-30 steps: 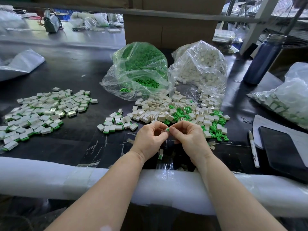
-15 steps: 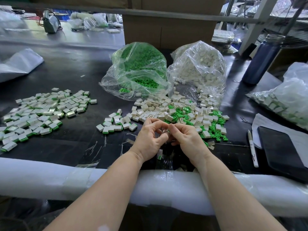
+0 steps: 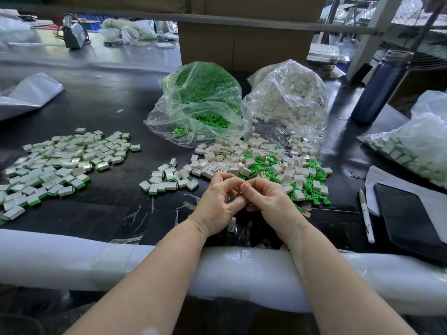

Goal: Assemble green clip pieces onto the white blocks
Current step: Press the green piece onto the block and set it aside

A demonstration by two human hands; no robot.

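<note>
Both my hands are bunched together just in front of the loose pile [image 3: 261, 165] of white blocks and green clips on the tabletop [image 3: 108, 105]. Left hand [image 3: 217, 201] and right hand [image 3: 268, 201] have fingers curled, tips touching, but can't tell what they're pinching. Finished pieces [image 3: 60, 160] sit well left of that pile, the bag of green clips [image 3: 200, 102] behind it.

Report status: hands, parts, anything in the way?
Left hand and right hand curled together, piece hidden. Loose blocks and clips just beyond. Nothing blocking.
</note>
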